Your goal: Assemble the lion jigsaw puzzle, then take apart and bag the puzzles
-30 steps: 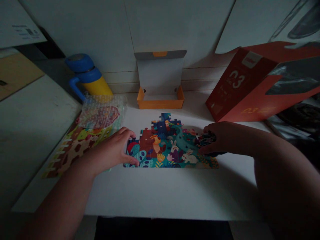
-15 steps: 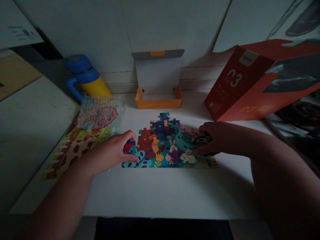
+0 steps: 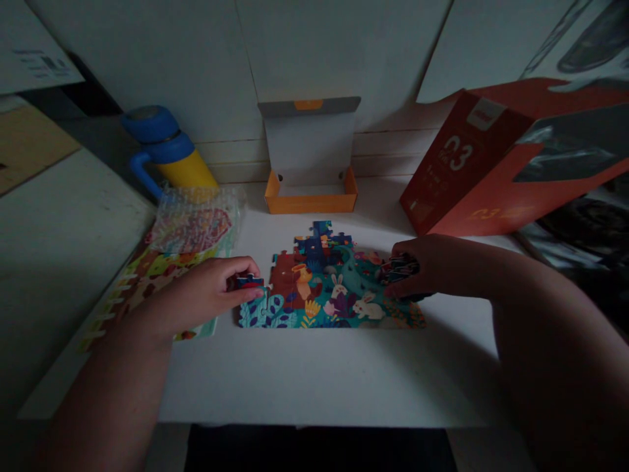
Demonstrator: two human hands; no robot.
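Note:
A partly built colourful jigsaw puzzle (image 3: 329,288) with rabbits and plants lies on the white table (image 3: 314,373). At the puzzle's upper left corner my left hand (image 3: 206,292) pinches a single red and blue puzzle piece (image 3: 248,282). My right hand (image 3: 432,265) rests at the puzzle's right edge, its fingers curled round a small stack of loose pieces (image 3: 400,269).
An open orange box (image 3: 310,190) stands behind the puzzle. A large red carton (image 3: 496,164) lies at the right. At the left are a blue and yellow bottle (image 3: 170,154), a clear bag of pieces (image 3: 194,219) and another finished puzzle (image 3: 147,282).
My left hand has lifted a piece off the puzzle's upper left corner and drawn back slightly to the left. My right hand has stayed at the right edge.

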